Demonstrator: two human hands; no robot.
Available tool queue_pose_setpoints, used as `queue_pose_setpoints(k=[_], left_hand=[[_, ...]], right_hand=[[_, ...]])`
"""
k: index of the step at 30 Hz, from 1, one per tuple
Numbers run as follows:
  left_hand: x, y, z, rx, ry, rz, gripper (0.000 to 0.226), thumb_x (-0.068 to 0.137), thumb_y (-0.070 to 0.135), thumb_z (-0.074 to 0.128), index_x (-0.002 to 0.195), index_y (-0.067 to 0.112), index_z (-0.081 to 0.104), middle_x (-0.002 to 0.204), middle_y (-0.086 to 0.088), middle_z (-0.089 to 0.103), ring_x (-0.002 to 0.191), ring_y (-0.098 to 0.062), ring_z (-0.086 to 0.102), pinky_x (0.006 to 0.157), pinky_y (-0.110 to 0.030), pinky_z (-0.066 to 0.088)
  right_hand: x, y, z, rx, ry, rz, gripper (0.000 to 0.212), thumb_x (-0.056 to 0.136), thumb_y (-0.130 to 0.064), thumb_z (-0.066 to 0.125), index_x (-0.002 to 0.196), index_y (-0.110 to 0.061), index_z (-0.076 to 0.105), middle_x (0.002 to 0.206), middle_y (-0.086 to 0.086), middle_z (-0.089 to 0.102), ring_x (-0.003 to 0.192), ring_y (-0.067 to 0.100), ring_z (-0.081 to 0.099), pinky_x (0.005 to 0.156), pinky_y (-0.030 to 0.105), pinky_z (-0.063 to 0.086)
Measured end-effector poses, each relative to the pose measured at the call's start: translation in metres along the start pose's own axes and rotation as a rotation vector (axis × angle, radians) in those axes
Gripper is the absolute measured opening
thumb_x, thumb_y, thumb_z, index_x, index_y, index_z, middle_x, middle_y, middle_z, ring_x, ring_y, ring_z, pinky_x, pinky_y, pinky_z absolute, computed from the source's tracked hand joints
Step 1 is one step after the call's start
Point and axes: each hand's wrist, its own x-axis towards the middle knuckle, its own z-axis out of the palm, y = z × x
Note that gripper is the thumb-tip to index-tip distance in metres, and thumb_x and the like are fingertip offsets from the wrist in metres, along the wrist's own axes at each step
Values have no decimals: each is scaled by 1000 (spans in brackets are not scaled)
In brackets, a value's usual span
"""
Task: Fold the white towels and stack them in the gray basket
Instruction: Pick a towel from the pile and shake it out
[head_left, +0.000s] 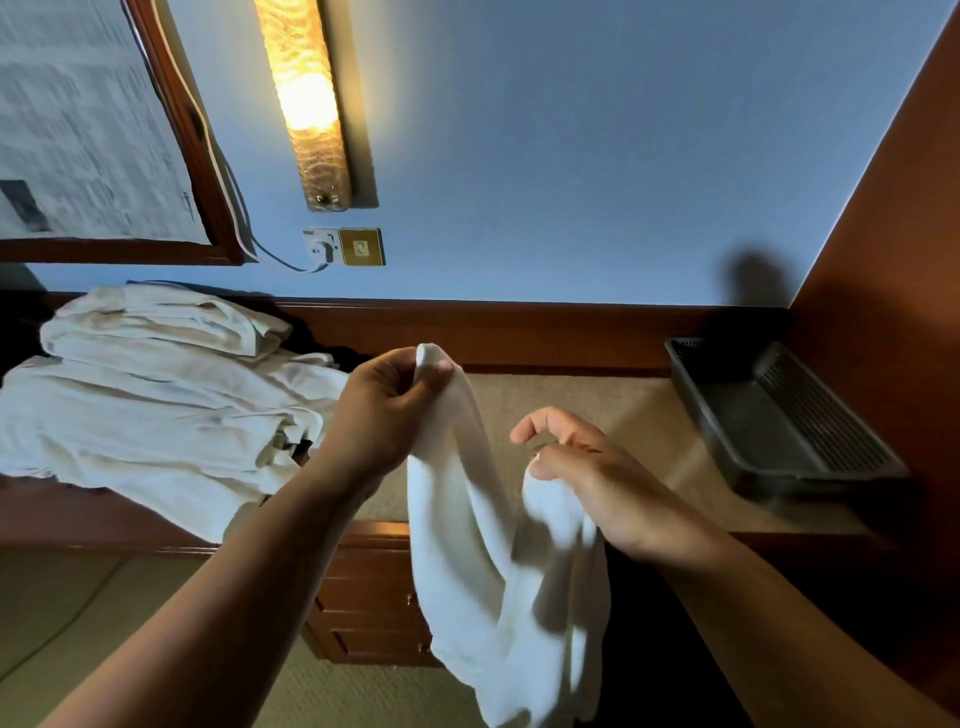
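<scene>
A white towel (498, 571) hangs in front of the desk, held up in the air. My left hand (384, 410) pinches one top corner of it between thumb and fingers. My right hand (587, 467) holds another part of the towel's edge lower down, with the forefinger and middle finger loosely curled above it. A pile of several white towels (156, 395) lies on the left end of the desk. The gray basket (769, 421) stands at the right end of the desk against the wooden side wall, and nothing shows inside it.
The desk top (597, 400) has a tan surface and a wooden back rail. Drawers (369, 597) sit under it in the middle. A wall lamp (306, 104), a socket with a white cable (324, 247) and a framed notice (93, 130) are on the blue wall behind.
</scene>
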Motion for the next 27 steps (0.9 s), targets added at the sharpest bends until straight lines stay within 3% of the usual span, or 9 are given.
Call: queue_pose_setpoints(k=[2,4,6,8,10,12,17,20,27], left_hand=[[-6,-8,5,13,-64,1,16,100,15,61,91,6,72,80,-16,71,73,-20,63,67,-37,51],[-15,-14,12,-17,-150,-2,17,99,15,62,94,1,71,83,-21,69,74,-24,62,67,-41,49],[-23,-18,19,-82,-234,-15,23,100,16,62,102,-6,69,92,-31,69,78,-29,63,67,-47,50],[-29,-19,23,-143,-285,-33,23,103,11,55,111,-8,66,99,-28,71,83,-28,67,71,-40,55],[-33,-18,25,-198,-333,-50,27,105,14,51,119,-5,66,109,-26,71,94,-36,69,81,-44,56],[-34,-16,24,-291,-352,-76,29,105,18,52,118,-3,67,114,-28,68,103,-46,65,91,-54,51],[-37,-12,22,-451,-360,-141,28,100,21,57,109,-4,68,104,-22,69,97,-29,63,89,-36,52],[-39,-16,20,-474,-368,-158,37,101,19,53,119,-12,61,118,-35,63,107,-36,60,97,-44,48],[-50,-15,18,-569,-373,-207,43,96,24,56,122,-9,61,125,-34,61,113,-39,59,103,-48,47]], right_hand=[[-7,-7,2,106,-58,-56,30,66,-26,51,93,-33,62,77,0,52,73,17,47,71,40,35],[-12,-17,3,76,-105,-158,24,72,-25,51,92,-34,60,77,-3,51,75,18,45,70,42,34],[-14,-29,2,-6,-104,-266,15,85,-25,56,95,-36,57,87,-9,61,83,16,56,73,43,43],[-12,-34,-2,-120,-27,-323,21,92,-16,61,99,-35,56,100,-15,67,96,7,63,81,32,49],[-9,-36,-7,-214,90,-321,25,91,-14,68,101,-35,57,102,-19,69,100,-5,62,78,16,45],[-6,-33,-9,-234,183,-297,24,86,-20,75,97,-34,59,98,-20,72,96,-9,63,75,12,44],[-3,-27,0,-198,345,-361,12,76,-28,84,79,-29,72,77,-11,72,72,8,66,59,23,50],[0,-24,2,-158,399,-363,13,72,-28,88,79,-27,77,76,-10,72,70,9,66,59,22,50],[8,-18,4,-39,363,-350,11,76,-26,86,83,-25,78,79,-12,74,76,4,69,65,13,48]])
